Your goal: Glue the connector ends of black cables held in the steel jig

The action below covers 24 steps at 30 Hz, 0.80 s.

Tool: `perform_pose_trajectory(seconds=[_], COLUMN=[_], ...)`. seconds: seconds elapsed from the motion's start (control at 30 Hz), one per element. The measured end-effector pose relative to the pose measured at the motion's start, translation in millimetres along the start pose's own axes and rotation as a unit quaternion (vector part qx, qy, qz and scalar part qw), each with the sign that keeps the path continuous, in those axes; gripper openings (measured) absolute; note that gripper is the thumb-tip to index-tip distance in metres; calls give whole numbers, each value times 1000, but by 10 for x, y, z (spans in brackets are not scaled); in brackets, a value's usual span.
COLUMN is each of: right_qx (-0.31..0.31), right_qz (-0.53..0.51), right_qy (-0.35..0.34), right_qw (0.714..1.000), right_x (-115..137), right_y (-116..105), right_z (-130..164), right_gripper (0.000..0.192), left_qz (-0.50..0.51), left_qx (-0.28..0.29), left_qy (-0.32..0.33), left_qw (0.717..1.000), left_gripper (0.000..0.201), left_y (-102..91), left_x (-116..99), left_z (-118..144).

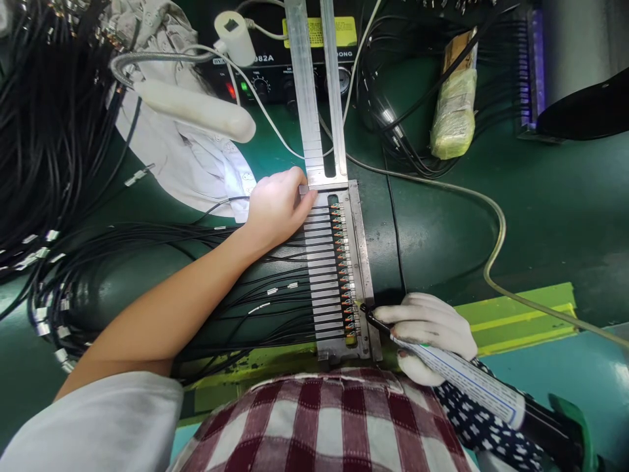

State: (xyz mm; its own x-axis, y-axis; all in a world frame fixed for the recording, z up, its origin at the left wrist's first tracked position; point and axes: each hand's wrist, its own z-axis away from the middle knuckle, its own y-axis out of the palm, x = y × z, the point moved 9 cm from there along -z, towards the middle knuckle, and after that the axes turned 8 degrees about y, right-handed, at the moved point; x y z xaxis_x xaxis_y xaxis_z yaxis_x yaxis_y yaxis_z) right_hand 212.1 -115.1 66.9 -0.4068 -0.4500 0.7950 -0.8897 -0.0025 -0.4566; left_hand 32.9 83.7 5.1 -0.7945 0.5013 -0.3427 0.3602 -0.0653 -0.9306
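A metal jig (pixel 362 262) lies in front of me with a row of thin black cables (pixel 275 275) clamped side by side, their stripped coloured ends (pixel 344 269) lined up in its slot. My left hand (pixel 278 206), bare, rests on the jig's upper left corner, fingertips touching the top cable slots. My right hand (pixel 427 331), in a white glove, grips a soldering iron (pixel 466 373) like a pen. Its dark tip (pixel 368 313) touches the wire ends near the jig's lower end.
Two metal rails (pixel 314 92) run from the jig toward a black control box (pixel 275 72). Bundles of black cables (pixel 44 131) fill the left side. A white lamp (pixel 196 108) on a flexible neck, a cloth, a wrapped block (pixel 455 111) and a hose (pixel 491 216) lie around.
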Motion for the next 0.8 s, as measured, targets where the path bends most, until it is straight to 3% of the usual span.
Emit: perform_pose_trajectory(seconds=[0.8], right_qx=[-13], right_qz=[1], right_qy=[-24], right_qw=[1000], right_x=[28], right_y=[-34], right_z=[17], right_gripper=[12], left_qz=[-7], left_qx=[-4], left_qy=[4], left_qw=[1000], left_gripper=[17], left_y=[-13], left_x=[-9], left_z=[4])
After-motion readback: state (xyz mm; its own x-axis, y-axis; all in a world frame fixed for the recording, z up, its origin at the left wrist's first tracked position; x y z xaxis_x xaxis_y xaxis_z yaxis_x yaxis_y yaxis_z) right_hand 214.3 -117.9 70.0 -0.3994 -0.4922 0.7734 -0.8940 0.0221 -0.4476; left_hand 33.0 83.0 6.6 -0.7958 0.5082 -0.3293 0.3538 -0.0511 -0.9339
